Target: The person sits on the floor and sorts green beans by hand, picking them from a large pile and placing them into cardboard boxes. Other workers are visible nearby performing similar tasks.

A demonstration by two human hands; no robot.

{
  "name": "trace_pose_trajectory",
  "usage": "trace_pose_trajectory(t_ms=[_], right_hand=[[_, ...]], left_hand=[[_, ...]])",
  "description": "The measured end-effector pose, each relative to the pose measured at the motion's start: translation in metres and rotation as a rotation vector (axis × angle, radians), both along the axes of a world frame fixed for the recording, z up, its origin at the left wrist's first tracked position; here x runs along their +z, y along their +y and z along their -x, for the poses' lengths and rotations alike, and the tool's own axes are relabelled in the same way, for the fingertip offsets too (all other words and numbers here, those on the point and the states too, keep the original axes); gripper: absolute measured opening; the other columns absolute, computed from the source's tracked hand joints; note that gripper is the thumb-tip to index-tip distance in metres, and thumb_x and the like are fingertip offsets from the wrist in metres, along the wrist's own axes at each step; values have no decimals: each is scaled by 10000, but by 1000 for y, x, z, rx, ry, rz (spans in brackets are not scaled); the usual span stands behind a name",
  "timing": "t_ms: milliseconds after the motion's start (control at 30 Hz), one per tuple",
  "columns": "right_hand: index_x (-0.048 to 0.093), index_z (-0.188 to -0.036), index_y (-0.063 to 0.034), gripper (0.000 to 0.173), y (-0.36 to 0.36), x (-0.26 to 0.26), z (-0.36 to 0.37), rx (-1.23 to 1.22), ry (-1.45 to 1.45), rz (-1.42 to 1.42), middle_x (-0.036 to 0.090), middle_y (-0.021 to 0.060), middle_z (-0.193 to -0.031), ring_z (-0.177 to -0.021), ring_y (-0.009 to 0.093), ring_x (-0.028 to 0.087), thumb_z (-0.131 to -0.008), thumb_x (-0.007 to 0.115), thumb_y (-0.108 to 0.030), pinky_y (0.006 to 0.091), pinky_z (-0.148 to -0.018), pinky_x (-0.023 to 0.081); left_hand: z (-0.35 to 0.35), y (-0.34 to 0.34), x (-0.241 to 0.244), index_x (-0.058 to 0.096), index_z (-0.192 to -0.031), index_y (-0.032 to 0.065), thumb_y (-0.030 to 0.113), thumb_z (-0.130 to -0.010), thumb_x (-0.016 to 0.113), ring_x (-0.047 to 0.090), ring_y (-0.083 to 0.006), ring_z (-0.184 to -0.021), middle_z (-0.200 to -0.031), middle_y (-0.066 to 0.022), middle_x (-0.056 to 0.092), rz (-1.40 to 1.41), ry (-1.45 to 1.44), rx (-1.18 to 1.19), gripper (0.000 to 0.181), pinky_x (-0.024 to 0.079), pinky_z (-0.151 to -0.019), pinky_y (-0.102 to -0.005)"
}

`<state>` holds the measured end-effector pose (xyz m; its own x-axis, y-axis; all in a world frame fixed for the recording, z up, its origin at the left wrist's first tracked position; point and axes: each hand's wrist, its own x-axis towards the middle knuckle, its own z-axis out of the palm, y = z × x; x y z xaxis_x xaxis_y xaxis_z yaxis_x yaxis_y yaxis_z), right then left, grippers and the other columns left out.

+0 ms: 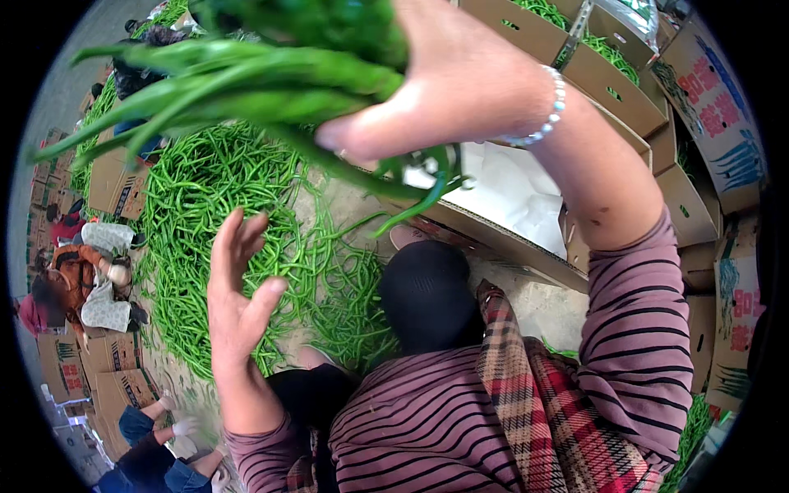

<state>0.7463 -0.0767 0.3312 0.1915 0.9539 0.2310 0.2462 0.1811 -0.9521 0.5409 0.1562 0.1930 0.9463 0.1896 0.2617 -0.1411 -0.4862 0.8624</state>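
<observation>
My right hand (425, 92), with a beaded bracelet (550, 117) at the wrist, is raised close to the camera. It grips a bunch of long green chili peppers (265, 86), whose thin ends fan out to the left and blur a little. Some peppers hang under the palm. Below and to the left, my left hand (240, 289) is held up with its fingers apart and nothing in it. Past that hand spreads a large pile of green peppers (191, 179) on the floor. An open cardboard box (524, 234) with a white liner (505, 185) stands beyond my right knee.
Cardboard boxes (610, 92) holding peppers stand at the upper right, and printed cartons (715, 111) line the right edge. Several people work across the pile, one in an orange top (74, 271). A gloved hand (185, 425) shows at lower left, near more cartons (120, 388).
</observation>
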Motion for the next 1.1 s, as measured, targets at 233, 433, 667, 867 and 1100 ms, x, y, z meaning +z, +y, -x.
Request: trace_pose_trajectory(t_ms=[233, 433, 667, 867, 1100], right_hand=[[525, -1168, -17, 534, -3, -65, -44, -395, -248, -47, 651, 53, -913, -883, 109, 590, -657, 664, -86, 286, -826, 488], [539, -1106, -9, 517, 72, -83, -20, -418, -356, -36, 659, 98, -914, -814, 168, 631, -654, 733, -170, 309, -763, 513], [414, -1131, 78, 656, 156, -104, 34, -221, -702, 161, 616, 247, -935, -772, 361, 652, -659, 701, -277, 429, -656, 520], [319, -1298, 92, 926, 154, -124, 46, -70, -808, 142, 636, 205, -922, -780, 337, 658, -563, 746, -275, 388, -707, 511], [256, -1311, 149, 1071, 138, -123, 46, 2, -796, 166, 656, 184, -868, -791, 319, 659, -567, 744, -446, 366, -710, 510]], left_hand=[[87, 94, -56, 339, -1361, -51, 174, -860, 628, 523, -243, -1143, -1228, -181, 527, 225, 369, 386, 621, 424, -967, -354], [-42, 14, -23, 178, -1431, -14, 584, -566, 804, 386, -309, -1289, -1407, -199, 352, 371, -61, 109, 1224, 313, -1070, -425], [-53, 14, -35, 317, -1377, 14, 432, -783, 680, 382, -280, -1288, -1394, -151, 403, 776, -337, 206, 813, 289, -1093, -434], [-42, 7, -42, 154, -1463, 45, 288, -849, 545, 331, -265, -1316, -1443, -146, 322, 790, -343, 181, 767, 245, -1105, -381], [-46, -12, -37, 147, -1466, 30, 433, -821, 421, 374, -261, -1264, -1381, -159, 377, 903, -261, 235, 809, 270, -1069, -384]])
